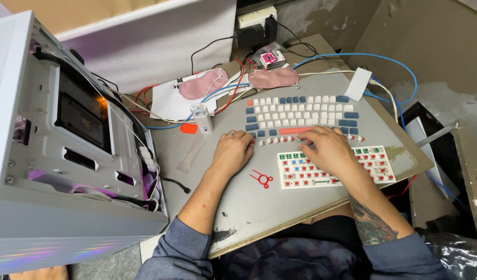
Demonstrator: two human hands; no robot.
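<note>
The left hand (232, 151) rests knuckles up on the grey, scuffed table (259, 207), its fingers curled loosely under near the lower left corner of a laid-out spread of loose white, blue and coral keycaps (300, 116); whether anything is pinched beneath those fingers cannot be told. The right hand (329, 149) lies palm down with fingers bent, covering the upper left part of a white keyboard base plate studded with red, blue and green switches (337, 168), and its fingertips reach the short row of loose switches (280, 140) just beyond the plate (what the fingertips grip, if anything, is hidden). Just below and between the two hands lies a small red wire keycap puller with a ring handle (261, 179), touching neither. Beyond the left hand stands a small white cylindrical bottle-like tool (201, 117) with an orange tab (188, 128) beside it, and a clear plastic strip (190, 154) lies to that hand's outer side. Farther off, past the keycaps, rest two pink padded eye masks (238, 81), a small pink-and-white box (272, 58), and a tangle of blue, red and white cables (352, 57). Well to the left of the left hand stands an open white computer case (67, 145).
</note>
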